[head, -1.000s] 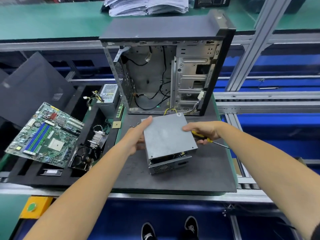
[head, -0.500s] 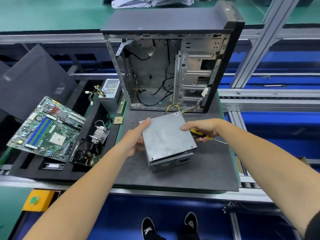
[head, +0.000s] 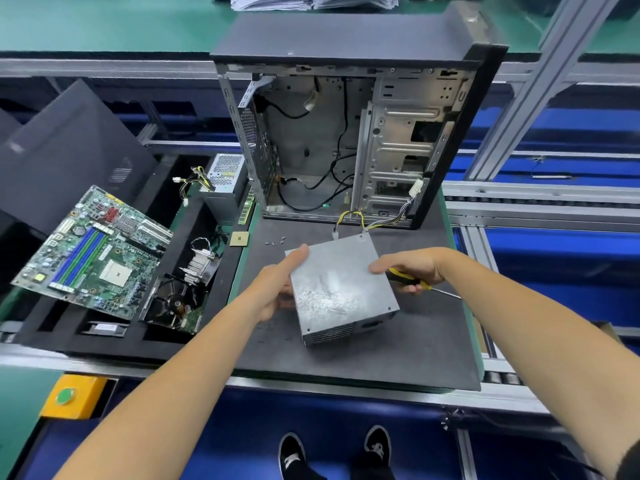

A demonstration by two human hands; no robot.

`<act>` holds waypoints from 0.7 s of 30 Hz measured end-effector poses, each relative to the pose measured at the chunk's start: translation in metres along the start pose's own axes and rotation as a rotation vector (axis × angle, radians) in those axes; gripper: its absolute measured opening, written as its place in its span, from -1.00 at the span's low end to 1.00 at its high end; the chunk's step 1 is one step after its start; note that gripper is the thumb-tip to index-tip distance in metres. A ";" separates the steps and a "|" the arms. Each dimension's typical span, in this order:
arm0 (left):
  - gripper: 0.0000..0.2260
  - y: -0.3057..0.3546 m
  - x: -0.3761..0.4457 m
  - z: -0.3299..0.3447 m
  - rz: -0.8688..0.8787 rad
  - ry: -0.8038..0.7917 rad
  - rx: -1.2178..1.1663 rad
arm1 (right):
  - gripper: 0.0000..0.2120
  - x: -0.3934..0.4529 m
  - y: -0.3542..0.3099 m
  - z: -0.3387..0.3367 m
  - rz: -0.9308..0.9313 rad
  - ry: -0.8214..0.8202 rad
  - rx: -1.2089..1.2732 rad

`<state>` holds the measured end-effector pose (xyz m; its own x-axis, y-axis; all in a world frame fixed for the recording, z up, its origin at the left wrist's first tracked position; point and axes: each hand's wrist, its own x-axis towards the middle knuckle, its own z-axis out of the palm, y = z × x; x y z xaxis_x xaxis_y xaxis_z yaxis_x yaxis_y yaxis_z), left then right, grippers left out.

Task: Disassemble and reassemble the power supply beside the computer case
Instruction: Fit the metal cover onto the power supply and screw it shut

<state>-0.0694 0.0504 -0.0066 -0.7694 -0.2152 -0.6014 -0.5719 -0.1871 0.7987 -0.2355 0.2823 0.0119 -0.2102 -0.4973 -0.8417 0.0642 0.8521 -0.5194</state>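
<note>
A grey metal power supply (head: pixel 341 289) sits on the dark mat (head: pixel 398 355) in front of the open computer case (head: pixel 349 133). Its plain lid faces up and its vented end faces me. Yellow and black wires (head: pixel 349 218) run from its far side. My left hand (head: pixel 277 289) grips its left edge, thumb on the top near the far left corner. My right hand (head: pixel 408 268) holds a yellow and black screwdriver (head: pixel 414 284), and its fingertips touch the box's right edge.
A green motherboard (head: pixel 93 251) leans in the black foam tray at the left, beside a heatsink with fan (head: pixel 194 271). A second power supply (head: pixel 223 181) stands left of the case. A CPU chip (head: pixel 239 239) and small screws (head: pixel 275 241) lie on the mat.
The lid now sits closed and flush on the power supply; earlier its near edge stood raised with a gap. Both hands have stayed at the box's sides.
</note>
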 end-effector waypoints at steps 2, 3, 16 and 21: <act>-0.43 -0.002 -0.001 0.000 -0.008 -0.015 0.014 | -0.49 -0.001 -0.001 -0.001 0.024 0.010 -0.029; -0.42 -0.003 -0.002 0.000 -0.013 -0.020 0.014 | -0.50 -0.002 -0.002 -0.001 0.034 0.013 -0.043; -0.31 0.002 0.004 -0.002 -0.018 0.040 0.080 | -0.63 0.001 -0.003 0.000 -0.065 -0.051 0.055; -0.21 0.004 0.005 -0.002 -0.022 0.098 0.101 | -0.58 0.002 -0.003 0.000 -0.078 -0.062 0.057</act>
<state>-0.0749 0.0469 -0.0065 -0.7277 -0.3057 -0.6140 -0.6179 -0.0963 0.7803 -0.2366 0.2785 0.0118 -0.1564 -0.5724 -0.8049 0.1053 0.8006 -0.5899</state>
